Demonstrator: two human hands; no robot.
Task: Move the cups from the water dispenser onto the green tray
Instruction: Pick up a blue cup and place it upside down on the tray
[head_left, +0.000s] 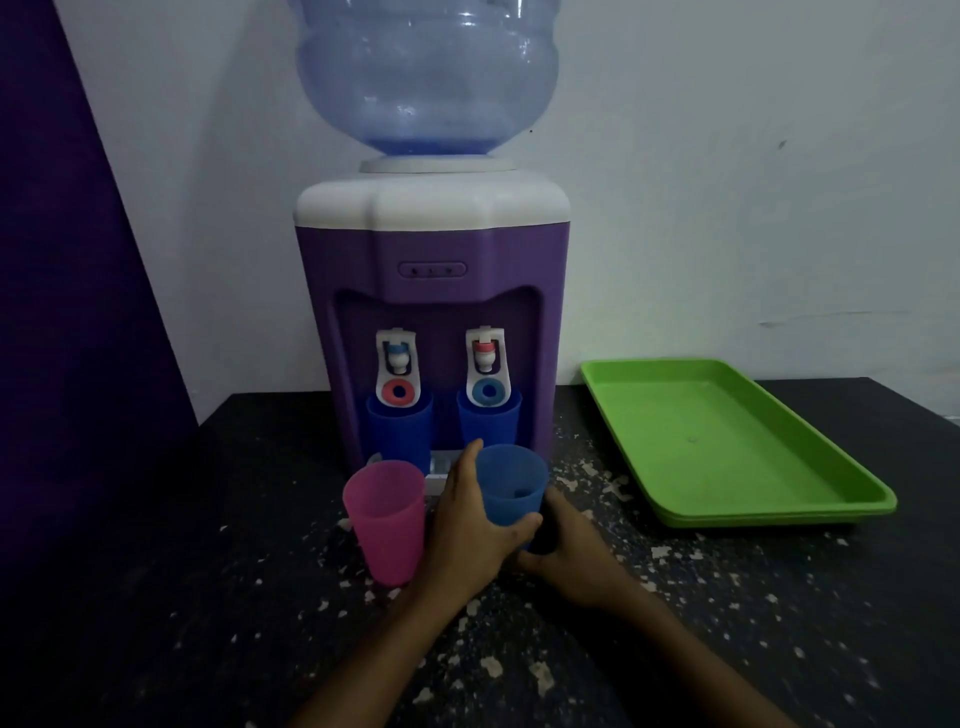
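Note:
A purple water dispenser (431, 312) stands at the back of the dark table. Two blue cups sit under its taps, one at the left (400, 431) and one at the right (491, 423). In front of it a pink cup (387, 519) stands upright on the table. Beside it is a lighter blue cup (511, 483); my left hand (467, 530) wraps its left side and my right hand (571, 551) holds its base from the right. The green tray (779, 499) lies to the right with nothing in it.
The table top (208, 597) is black with pale chipped flecks. A large blue water bottle (426, 73) sits on top of the dispenser. A white wall is behind, and a purple panel (62, 312) stands at the left.

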